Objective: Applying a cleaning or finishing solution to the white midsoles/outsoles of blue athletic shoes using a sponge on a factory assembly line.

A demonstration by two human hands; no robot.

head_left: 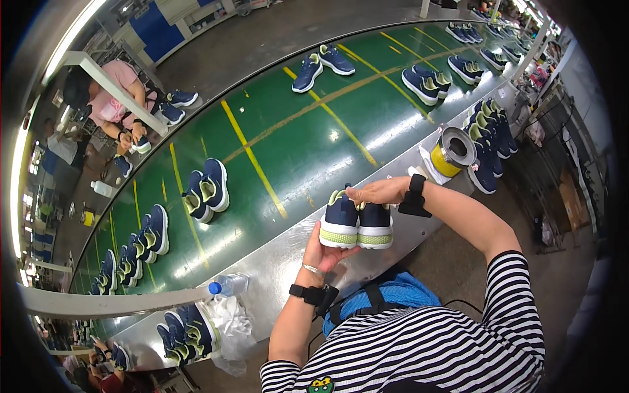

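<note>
Over the near metal ledge I hold a pair of navy sneakers (357, 226) side by side, heels facing me, with white soles and lime-green heel patches. My left hand (321, 252) grips them from the left and underneath, its fingers partly hidden by the soles. From the right, my right hand (380, 191) lies across their tops, thumb at the left shoe's collar and the other fingers hidden behind the right shoe. Both wrists carry black straps.
Beyond the metal ledge (288, 242) runs a green conveyor belt (262, 124) carrying several sneaker pairs. At right stand a yellow-labelled can (452, 152) and grouped sneakers (488, 141). At left are a blue-capped bottle (229, 285), crumpled plastic (230, 321) and more sneakers (187, 333). Across the belt, a person (121, 92) handles a shoe.
</note>
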